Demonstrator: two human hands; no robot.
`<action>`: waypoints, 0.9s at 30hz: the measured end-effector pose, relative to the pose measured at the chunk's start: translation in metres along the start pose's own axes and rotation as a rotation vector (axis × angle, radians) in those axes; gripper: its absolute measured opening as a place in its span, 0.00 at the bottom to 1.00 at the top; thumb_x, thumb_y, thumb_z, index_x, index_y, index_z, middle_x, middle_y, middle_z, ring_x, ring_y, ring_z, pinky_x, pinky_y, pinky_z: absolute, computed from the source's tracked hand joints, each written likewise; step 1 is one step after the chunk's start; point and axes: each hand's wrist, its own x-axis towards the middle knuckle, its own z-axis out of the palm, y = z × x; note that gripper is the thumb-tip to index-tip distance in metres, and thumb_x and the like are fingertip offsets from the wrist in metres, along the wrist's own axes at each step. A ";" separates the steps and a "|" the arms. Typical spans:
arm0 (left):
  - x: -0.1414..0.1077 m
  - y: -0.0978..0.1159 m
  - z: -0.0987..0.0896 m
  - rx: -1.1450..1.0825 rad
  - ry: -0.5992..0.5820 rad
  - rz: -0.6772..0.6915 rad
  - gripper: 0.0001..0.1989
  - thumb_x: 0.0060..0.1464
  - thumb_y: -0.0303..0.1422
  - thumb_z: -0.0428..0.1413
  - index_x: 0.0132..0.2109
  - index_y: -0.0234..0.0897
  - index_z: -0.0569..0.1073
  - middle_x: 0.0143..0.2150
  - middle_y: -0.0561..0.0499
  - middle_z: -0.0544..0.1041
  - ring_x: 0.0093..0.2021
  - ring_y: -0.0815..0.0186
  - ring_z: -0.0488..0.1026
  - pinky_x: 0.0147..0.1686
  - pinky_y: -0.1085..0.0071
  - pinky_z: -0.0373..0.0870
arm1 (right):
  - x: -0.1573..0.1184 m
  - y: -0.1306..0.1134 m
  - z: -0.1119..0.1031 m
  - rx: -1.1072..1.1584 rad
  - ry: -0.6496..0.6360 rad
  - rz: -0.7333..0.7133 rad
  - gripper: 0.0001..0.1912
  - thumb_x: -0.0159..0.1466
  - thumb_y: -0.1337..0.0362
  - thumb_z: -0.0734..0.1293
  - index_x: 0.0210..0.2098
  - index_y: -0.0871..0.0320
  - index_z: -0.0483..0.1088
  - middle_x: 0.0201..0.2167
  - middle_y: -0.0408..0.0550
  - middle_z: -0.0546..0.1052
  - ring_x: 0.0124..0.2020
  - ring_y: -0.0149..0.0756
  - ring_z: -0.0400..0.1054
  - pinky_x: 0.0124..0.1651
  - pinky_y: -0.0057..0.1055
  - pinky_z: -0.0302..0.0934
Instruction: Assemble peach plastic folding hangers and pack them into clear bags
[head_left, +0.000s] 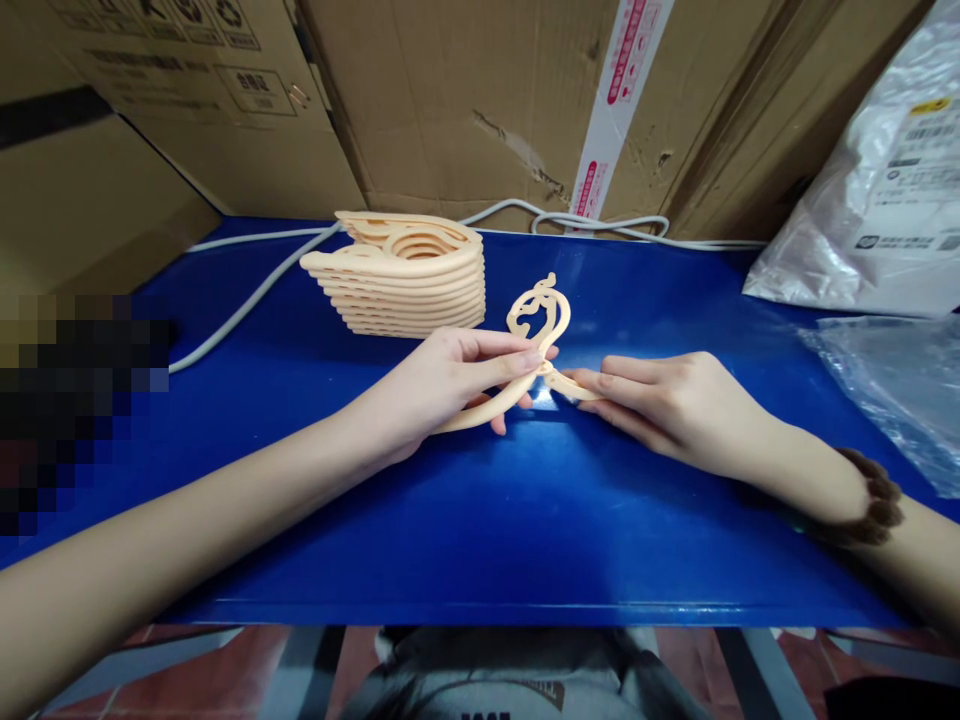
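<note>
Left hand [442,385] pinches cream hanger [546,368] — right hand [675,400] grips one arm [561,383]

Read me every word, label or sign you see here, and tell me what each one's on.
"合格证": printed in a frame on the left cardboard box, with recycling arrows above; its smaller print is blurred.
Red markings on the white tape: too blurred to read.
Label on the plastic bag: too small.
Lettering on the grey clothing: cut off, unclear.
</note>
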 end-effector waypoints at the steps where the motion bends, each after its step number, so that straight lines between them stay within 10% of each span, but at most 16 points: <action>1: 0.000 0.000 0.000 0.004 -0.006 0.002 0.09 0.62 0.35 0.63 0.46 0.37 0.83 0.28 0.53 0.79 0.22 0.77 0.71 0.22 0.84 0.68 | 0.000 0.000 0.000 -0.004 0.010 0.002 0.20 0.78 0.60 0.55 0.56 0.62 0.74 0.33 0.45 0.77 0.28 0.30 0.72 0.28 0.28 0.55; 27: 0.004 0.003 -0.005 0.107 -0.077 -0.017 0.06 0.58 0.31 0.63 0.42 0.35 0.78 0.32 0.52 0.79 0.30 0.70 0.77 0.26 0.80 0.74 | 0.002 0.000 0.001 -0.201 0.117 -0.077 0.18 0.78 0.58 0.57 0.49 0.59 0.77 0.27 0.42 0.75 0.27 0.29 0.67 0.30 0.30 0.55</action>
